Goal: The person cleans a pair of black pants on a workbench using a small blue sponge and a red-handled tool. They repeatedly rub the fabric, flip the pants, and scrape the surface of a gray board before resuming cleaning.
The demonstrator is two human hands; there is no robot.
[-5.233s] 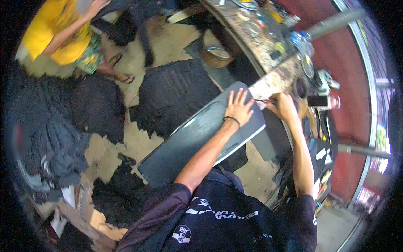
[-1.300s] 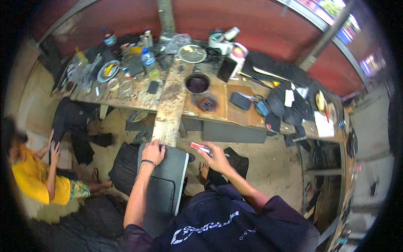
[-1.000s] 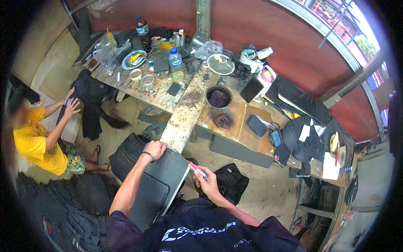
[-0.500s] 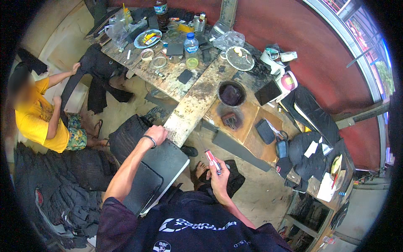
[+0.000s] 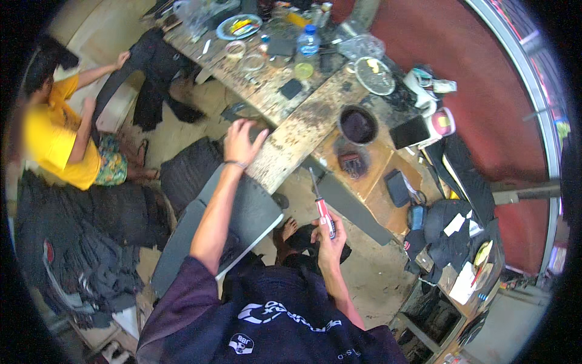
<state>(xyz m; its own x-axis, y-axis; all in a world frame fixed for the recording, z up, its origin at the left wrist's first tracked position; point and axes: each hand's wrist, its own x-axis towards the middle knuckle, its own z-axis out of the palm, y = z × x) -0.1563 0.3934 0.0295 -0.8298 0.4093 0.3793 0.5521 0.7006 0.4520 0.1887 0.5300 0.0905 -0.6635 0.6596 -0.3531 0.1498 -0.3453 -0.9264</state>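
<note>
My left hand (image 5: 241, 141) rests flat, fingers spread, on the far end of a long dark grey padded panel (image 5: 242, 212) that leans against the worn wooden plank (image 5: 297, 136) of the workbench. My right hand (image 5: 330, 233) is closed around a utility knife (image 5: 321, 209) with a red and white handle, its blade pointing up and away from me. The knife is held in the air above my bare feet, right of the panel.
A cluttered workbench (image 5: 273, 79) holds a water bottle (image 5: 308, 41), plates, a dark bowl (image 5: 357, 124) and a phone (image 5: 410, 131). A person in a yellow shirt (image 5: 54, 139) sits at left handling black cloth (image 5: 142, 73). Piles of dark fabric (image 5: 73, 242) cover the floor.
My view has swung over the bench. My left hand has slid up the panel to its far end; my right hand has kept the knife and drawn it nearer to my body.
</note>
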